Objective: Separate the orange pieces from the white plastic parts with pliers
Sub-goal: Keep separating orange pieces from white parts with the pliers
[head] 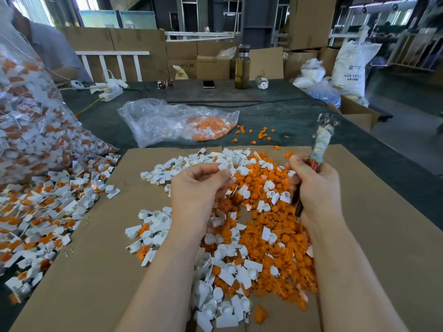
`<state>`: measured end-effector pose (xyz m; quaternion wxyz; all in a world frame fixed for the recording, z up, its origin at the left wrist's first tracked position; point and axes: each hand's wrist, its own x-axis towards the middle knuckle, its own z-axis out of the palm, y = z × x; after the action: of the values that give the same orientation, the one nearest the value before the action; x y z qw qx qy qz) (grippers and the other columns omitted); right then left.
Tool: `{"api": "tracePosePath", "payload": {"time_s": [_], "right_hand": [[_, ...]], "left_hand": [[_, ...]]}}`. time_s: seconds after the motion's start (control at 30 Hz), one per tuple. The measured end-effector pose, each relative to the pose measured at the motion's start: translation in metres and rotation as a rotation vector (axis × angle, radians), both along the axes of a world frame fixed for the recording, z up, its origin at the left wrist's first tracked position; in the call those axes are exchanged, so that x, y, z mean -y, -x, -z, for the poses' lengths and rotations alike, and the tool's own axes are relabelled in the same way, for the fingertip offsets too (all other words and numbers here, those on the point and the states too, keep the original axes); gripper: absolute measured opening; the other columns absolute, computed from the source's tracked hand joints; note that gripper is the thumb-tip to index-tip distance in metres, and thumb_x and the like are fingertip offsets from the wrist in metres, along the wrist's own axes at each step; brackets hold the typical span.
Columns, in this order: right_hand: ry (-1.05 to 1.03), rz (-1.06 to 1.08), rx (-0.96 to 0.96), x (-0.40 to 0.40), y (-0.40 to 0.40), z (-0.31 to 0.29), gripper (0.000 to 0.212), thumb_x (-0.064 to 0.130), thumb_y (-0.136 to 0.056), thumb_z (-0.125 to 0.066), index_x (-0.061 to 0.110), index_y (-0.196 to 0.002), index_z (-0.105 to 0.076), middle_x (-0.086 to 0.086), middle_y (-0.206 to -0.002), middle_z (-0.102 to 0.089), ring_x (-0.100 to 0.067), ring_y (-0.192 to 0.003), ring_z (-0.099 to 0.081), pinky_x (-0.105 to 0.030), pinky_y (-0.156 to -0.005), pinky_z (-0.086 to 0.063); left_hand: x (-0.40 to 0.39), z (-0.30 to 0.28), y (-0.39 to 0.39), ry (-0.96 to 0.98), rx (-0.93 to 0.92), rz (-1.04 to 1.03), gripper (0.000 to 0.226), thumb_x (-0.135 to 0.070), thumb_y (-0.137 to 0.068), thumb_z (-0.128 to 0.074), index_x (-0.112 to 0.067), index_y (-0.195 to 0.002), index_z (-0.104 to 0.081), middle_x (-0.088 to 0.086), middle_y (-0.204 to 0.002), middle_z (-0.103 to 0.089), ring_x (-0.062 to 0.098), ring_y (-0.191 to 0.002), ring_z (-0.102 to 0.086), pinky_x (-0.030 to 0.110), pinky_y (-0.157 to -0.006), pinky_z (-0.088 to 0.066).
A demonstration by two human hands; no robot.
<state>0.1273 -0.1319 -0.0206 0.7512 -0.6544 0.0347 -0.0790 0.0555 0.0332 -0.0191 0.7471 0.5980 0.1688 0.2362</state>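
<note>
The left hand point(196, 185) pinches a small white plastic part point(225, 167) between thumb and fingertips, lifted just above the pile at the middle of the cardboard sheet point(100, 259) that covers the near end of the bench point(299, 116). The right hand point(314, 188) is curled round the pliers point(321, 144), which stand tilted up and away toward the bench's right edge; their handles are wrapped in pale cloth or tape, and the metal head at the top is blurred, so whether the pliers' tips are together or apart cannot be told. The held white part lies well left of the pliers' head and level with the right thumb, apart from the tool. Whether an orange piece still sits in that part is hidden by the fingers. Beneath both forearms spreads a mixed heap of loose orange pieces point(268, 236) and white plastic parts point(230, 274), the near edge of it cut off by the frame. Along the sheet's left edge unseparated parts point(43, 212) spill from a large clear bag point(26, 130), itself cut off at the left. Beyond the sheet's far edge lies a second clear bag point(167, 121) holding orange pieces, with a few scattered beside it.
</note>
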Motion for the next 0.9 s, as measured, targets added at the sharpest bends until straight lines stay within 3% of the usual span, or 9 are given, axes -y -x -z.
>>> {"api": "tracePosePath", "payload": {"time_s": [0.1, 0.17, 0.23, 0.47, 0.53, 0.63, 0.77, 0.9], "right_hand": [[0.376, 0.309, -0.031, 0.025, -0.017, 0.008, 0.013, 0.026, -0.091, -0.063, 0.014, -0.096, -0.066, 0.005, -0.074, -0.061, -0.006, -0.057, -0.048, -0.024, -0.048, -0.039], [0.656, 0.473, -0.079, 0.039, -0.025, 0.016, 0.016, 0.028, -0.090, -0.061, 0.014, -0.096, -0.061, 0.002, -0.076, -0.056, -0.017, -0.064, -0.049, -0.028, -0.057, -0.037], [0.809, 0.540, -0.159, 0.046, -0.028, 0.022, 0.017, 0.029, -0.088, -0.061, 0.013, -0.092, -0.057, -0.005, -0.079, -0.054, -0.028, -0.071, -0.049, -0.033, -0.063, -0.040], [0.901, 0.581, -0.307, 0.049, -0.032, 0.027, 0.027, 0.026, -0.083, -0.067, 0.007, -0.100, -0.059, -0.015, -0.088, -0.057, -0.038, -0.084, -0.058, -0.036, -0.064, -0.039], [0.896, 0.581, -0.294, 0.048, -0.031, 0.026, 0.023, 0.025, -0.083, -0.067, 0.008, -0.097, -0.058, -0.011, -0.082, -0.054, -0.035, -0.078, -0.056, -0.034, -0.061, -0.038], [0.838, 0.476, -0.149, 0.040, -0.029, 0.023, 0.015, 0.025, -0.087, -0.064, 0.010, -0.092, -0.062, -0.001, -0.071, -0.053, -0.019, -0.059, -0.048, -0.025, -0.052, -0.034], [0.678, 0.038, 0.089, 0.014, -0.015, 0.012, 0.008, 0.025, -0.088, -0.067, 0.022, -0.082, -0.062, 0.003, -0.071, -0.063, -0.014, -0.061, -0.059, -0.030, -0.052, -0.048], [0.995, -0.346, 0.276, -0.018, 0.000, 0.011, 0.007, 0.031, -0.089, -0.065, 0.029, -0.092, -0.060, 0.013, -0.077, -0.060, -0.002, -0.062, -0.056, -0.010, -0.047, -0.037]], "left_hand": [[-0.003, 0.000, 0.001, 0.024, 0.014, -0.004, 0.012, -0.001, -0.082, -0.077, -0.010, -0.088, -0.073, 0.007, -0.076, -0.077, 0.019, -0.074, -0.076, 0.020, -0.062, -0.058], [-0.005, 0.001, 0.000, 0.038, 0.011, -0.018, 0.012, 0.000, -0.082, -0.076, -0.009, -0.089, -0.072, 0.007, -0.076, -0.077, 0.020, -0.074, -0.076, 0.020, -0.062, -0.058], [-0.006, 0.001, 0.000, 0.049, 0.005, -0.029, 0.012, 0.000, -0.082, -0.076, -0.008, -0.091, -0.072, 0.007, -0.076, -0.076, 0.020, -0.074, -0.076, 0.020, -0.062, -0.058], [-0.009, 0.000, 0.000, 0.065, -0.021, -0.050, 0.013, -0.001, -0.082, -0.077, -0.009, -0.091, -0.072, 0.007, -0.077, -0.077, 0.020, -0.075, -0.076, 0.019, -0.062, -0.058], [-0.010, 0.000, 0.000, 0.071, -0.023, -0.057, 0.013, -0.001, -0.082, -0.077, -0.009, -0.091, -0.072, 0.007, -0.077, -0.077, 0.019, -0.075, -0.076, 0.018, -0.061, -0.057], [-0.010, -0.001, 0.000, 0.075, -0.028, -0.066, 0.013, -0.001, -0.082, -0.077, -0.010, -0.091, -0.071, 0.005, -0.077, -0.077, 0.018, -0.074, -0.076, 0.018, -0.060, -0.057], [-0.011, -0.002, -0.001, 0.087, -0.022, -0.080, 0.013, 0.001, -0.082, -0.076, -0.007, -0.091, -0.071, 0.005, -0.074, -0.076, 0.016, -0.070, -0.075, 0.017, -0.058, -0.056], [-0.015, 0.000, -0.001, 0.106, 0.006, -0.123, 0.011, 0.001, -0.083, -0.075, -0.007, -0.090, -0.070, 0.004, -0.070, -0.075, 0.016, -0.069, -0.075, 0.019, -0.061, -0.058]]}}
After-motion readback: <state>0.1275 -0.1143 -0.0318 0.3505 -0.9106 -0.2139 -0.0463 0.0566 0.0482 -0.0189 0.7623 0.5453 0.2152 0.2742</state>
